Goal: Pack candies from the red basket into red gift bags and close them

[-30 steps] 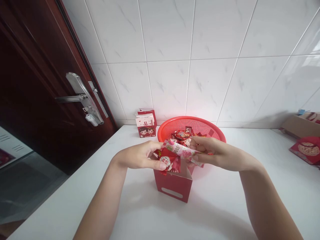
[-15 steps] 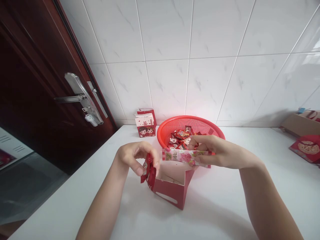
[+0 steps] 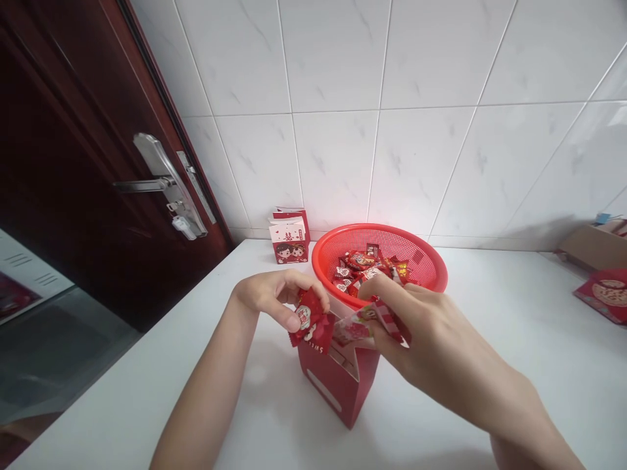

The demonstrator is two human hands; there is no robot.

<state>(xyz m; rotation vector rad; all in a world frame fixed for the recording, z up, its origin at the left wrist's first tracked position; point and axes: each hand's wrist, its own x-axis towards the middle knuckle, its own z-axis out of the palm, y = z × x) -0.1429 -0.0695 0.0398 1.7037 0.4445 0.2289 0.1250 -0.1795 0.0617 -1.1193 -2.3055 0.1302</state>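
Observation:
My left hand [image 3: 287,297] is closed on red-wrapped candy [image 3: 311,320], held over the left rim of a red paper box [image 3: 330,385]. Between the thumb and fingers of my right hand [image 3: 416,326] is a pink flower-printed candy packet [image 3: 355,325], tilted with its left end at the box's opening. The box stands upright on the white table, its top open and its inside pale. Part of the opening is hidden behind the packet and the candy.
Just behind the box stands a red plastic basket [image 3: 318,258] with many wrapped candies [image 3: 360,260]. A printed gift box [image 3: 290,241] is by the tiled wall. At far right are a cardboard box [image 3: 590,245] and a red packet [image 3: 607,294]. A dark door [image 3: 73,130] is on the left.
My right hand has turned and lowered the pink packet from level above the box to tilted at its opening. The red candy in my left hand has shifted right, over the box rim.

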